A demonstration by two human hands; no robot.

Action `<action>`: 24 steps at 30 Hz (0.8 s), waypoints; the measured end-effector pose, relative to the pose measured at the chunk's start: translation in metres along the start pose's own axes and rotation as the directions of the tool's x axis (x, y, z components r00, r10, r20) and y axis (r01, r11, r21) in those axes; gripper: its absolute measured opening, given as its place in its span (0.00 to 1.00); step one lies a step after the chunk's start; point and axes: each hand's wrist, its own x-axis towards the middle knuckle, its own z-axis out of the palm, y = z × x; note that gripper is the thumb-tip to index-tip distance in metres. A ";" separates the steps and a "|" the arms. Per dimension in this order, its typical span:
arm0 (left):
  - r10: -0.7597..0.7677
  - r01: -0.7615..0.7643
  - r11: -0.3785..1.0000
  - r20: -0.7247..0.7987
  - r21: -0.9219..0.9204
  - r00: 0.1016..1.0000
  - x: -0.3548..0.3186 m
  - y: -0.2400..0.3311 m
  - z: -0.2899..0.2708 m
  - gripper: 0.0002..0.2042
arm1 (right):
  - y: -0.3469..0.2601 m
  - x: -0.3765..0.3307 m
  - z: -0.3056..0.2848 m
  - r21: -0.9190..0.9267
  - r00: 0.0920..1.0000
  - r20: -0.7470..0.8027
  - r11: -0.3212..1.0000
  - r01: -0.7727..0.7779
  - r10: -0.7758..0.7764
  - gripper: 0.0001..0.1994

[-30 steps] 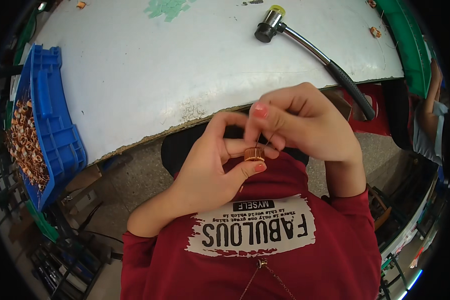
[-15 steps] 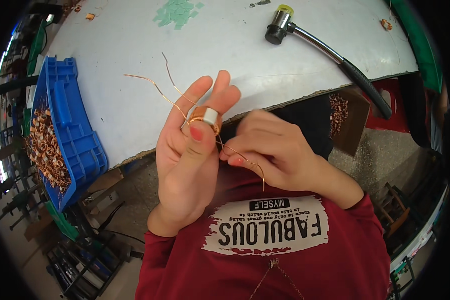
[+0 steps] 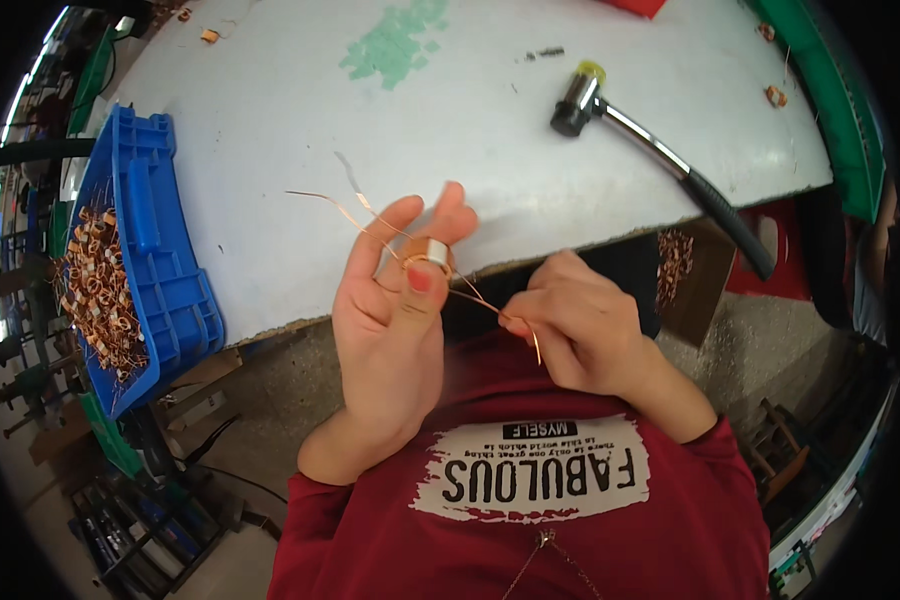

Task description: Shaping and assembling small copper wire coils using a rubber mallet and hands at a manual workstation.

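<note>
Between the thumb and fingers of my left hand (image 3: 385,320) is a small copper wire coil (image 3: 428,250) with a white band of tape on it. Two bare wire ends rise from its far left side past my fingers. On the right side, two more copper wires (image 3: 477,294) run down to my right hand (image 3: 582,325). My right thumb and index finger pinch these wires, and a bent end (image 3: 538,348) sticks out below them. Both hands are in the air in front of the table's near edge.
A blue bin (image 3: 175,290) full of copper coils (image 3: 98,285) stands at the left. A mallet (image 3: 660,150) lies at the right, its handle past the table edge. Small green pieces (image 3: 395,45) lie at the back. Below right is a cardboard box (image 3: 705,285) with more coils.
My right hand has moved right, away from the coil, with its fingers now further along the wires. My left hand still holds the coil. The whole view has shifted slightly.
</note>
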 end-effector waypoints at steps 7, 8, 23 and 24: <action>0.045 -0.052 0.993 0.069 0.107 0.997 0.000 0.007 0.023 0.26 | -0.027 0.031 -0.040 -0.392 0.984 -0.149 0.919 0.029 -0.095 0.06; 0.015 -0.032 0.988 0.110 0.153 0.994 -0.002 0.008 0.026 0.25 | -0.033 0.039 -0.046 -0.160 0.991 -0.100 0.981 -0.107 0.092 0.05; -0.218 -0.010 0.762 0.270 0.648 0.938 -0.003 0.011 0.020 0.10 | -0.026 0.060 -0.055 0.409 0.827 0.321 0.720 -0.561 0.461 0.11; -0.214 -0.011 0.775 0.279 0.631 0.936 -0.003 0.012 0.019 0.08 | -0.026 0.063 -0.056 0.420 0.832 0.286 0.718 -0.555 0.475 0.12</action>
